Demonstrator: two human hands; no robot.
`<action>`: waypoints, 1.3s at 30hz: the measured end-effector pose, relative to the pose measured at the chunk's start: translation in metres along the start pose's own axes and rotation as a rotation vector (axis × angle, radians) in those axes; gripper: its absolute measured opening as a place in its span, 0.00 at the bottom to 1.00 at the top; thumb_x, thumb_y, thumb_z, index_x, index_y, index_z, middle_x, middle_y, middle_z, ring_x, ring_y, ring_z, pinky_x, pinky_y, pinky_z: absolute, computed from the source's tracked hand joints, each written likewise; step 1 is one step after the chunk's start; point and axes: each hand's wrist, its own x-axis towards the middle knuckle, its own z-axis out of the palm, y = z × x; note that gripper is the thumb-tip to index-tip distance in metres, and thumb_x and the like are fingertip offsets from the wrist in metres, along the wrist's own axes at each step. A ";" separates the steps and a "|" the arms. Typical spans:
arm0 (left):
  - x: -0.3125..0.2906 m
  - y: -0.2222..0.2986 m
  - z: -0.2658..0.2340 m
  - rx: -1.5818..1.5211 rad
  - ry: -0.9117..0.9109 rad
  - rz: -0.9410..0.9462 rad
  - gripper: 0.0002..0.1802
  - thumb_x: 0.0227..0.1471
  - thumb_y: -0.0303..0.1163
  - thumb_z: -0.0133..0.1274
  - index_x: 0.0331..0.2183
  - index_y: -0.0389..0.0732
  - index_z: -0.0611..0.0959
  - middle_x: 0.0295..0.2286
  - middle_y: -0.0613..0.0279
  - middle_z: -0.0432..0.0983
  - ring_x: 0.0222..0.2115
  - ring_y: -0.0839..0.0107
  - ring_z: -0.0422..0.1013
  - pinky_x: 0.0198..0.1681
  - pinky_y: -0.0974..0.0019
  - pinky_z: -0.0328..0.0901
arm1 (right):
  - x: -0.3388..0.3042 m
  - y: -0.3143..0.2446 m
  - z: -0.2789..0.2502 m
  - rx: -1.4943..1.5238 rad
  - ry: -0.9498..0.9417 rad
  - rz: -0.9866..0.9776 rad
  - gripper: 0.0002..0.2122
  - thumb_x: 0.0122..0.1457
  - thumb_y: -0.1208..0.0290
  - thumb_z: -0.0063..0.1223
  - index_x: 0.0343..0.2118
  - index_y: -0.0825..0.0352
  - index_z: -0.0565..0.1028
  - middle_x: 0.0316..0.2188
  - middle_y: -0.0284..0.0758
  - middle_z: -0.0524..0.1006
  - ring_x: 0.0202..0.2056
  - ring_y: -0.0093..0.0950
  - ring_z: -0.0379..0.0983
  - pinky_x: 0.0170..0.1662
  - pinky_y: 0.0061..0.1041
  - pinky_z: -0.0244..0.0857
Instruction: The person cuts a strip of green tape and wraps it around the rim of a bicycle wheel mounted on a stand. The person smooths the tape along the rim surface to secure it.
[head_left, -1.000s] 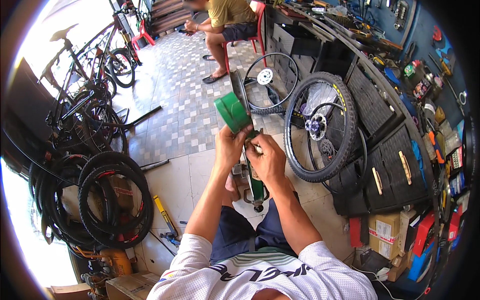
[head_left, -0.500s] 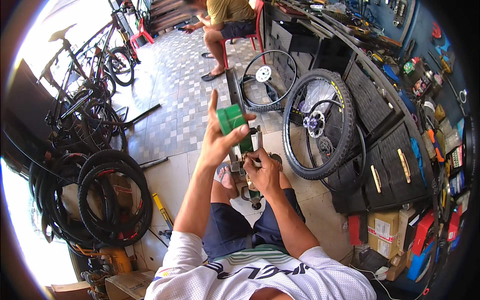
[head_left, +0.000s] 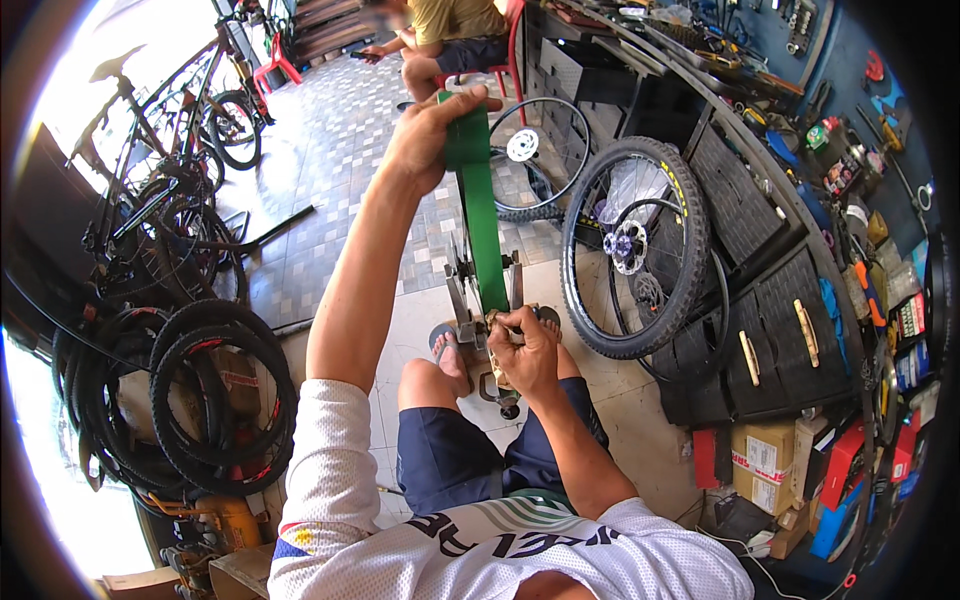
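Note:
My left hand point(head_left: 430, 130) is raised at arm's length and grips a roll of green tape point(head_left: 466, 140). A long green strip point(head_left: 486, 245) runs from the roll down to a narrow wheel rim seen edge-on in a metal stand point(head_left: 462, 300) between my knees. My right hand point(head_left: 525, 350) pinches the strip's lower end against the rim, just above my sandalled feet. The rim's lower part is hidden behind that hand.
A tyred bicycle wheel point(head_left: 635, 245) leans on black drawers point(head_left: 770, 300) at right, a bare wheel point(head_left: 530, 150) behind it. Stacked tyres point(head_left: 200, 390) and parked bicycles point(head_left: 170, 180) fill the left. Another person sits on a red chair point(head_left: 450, 40). Cardboard boxes point(head_left: 770, 460) sit lower right.
My left hand has risen and moved away with the roll, drawing out a long strip of green tape. My right hand has stayed low at the rim.

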 end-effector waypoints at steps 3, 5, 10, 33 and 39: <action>0.024 0.003 -0.015 -0.085 0.051 0.118 0.22 0.61 0.40 0.59 0.45 0.29 0.84 0.36 0.54 0.83 0.31 0.66 0.80 0.38 0.61 0.76 | -0.004 -0.001 -0.002 -0.059 -0.006 -0.041 0.08 0.57 0.79 0.63 0.36 0.69 0.74 0.30 0.42 0.81 0.30 0.32 0.81 0.33 0.27 0.73; 0.043 0.019 -0.028 -0.108 0.088 0.136 0.18 0.62 0.36 0.57 0.46 0.31 0.84 0.36 0.51 0.83 0.34 0.61 0.81 0.40 0.59 0.77 | -0.014 0.004 -0.003 -0.065 -0.008 -0.053 0.08 0.57 0.79 0.63 0.35 0.69 0.74 0.30 0.41 0.81 0.30 0.33 0.81 0.33 0.27 0.73; 0.068 0.038 -0.030 -0.028 -0.018 0.291 0.21 0.63 0.39 0.58 0.48 0.31 0.82 0.36 0.49 0.84 0.33 0.62 0.82 0.39 0.60 0.78 | -0.030 0.020 0.000 0.027 -0.005 0.007 0.09 0.56 0.81 0.64 0.35 0.68 0.73 0.30 0.40 0.81 0.29 0.33 0.81 0.32 0.28 0.73; 0.125 -0.026 -0.075 0.692 0.256 0.636 0.19 0.52 0.50 0.68 0.42 0.50 0.91 0.66 0.48 0.59 0.67 0.56 0.52 0.66 0.52 0.56 | -0.033 0.018 -0.002 -0.010 -0.010 -0.020 0.09 0.56 0.80 0.66 0.36 0.68 0.74 0.33 0.42 0.82 0.31 0.33 0.83 0.33 0.27 0.76; 0.126 -0.043 -0.081 0.739 0.329 0.564 0.22 0.51 0.51 0.69 0.43 0.49 0.91 0.67 0.47 0.57 0.68 0.54 0.51 0.65 0.52 0.57 | -0.035 0.020 -0.003 0.000 -0.021 -0.022 0.10 0.56 0.81 0.65 0.37 0.69 0.74 0.34 0.42 0.82 0.31 0.32 0.82 0.33 0.26 0.76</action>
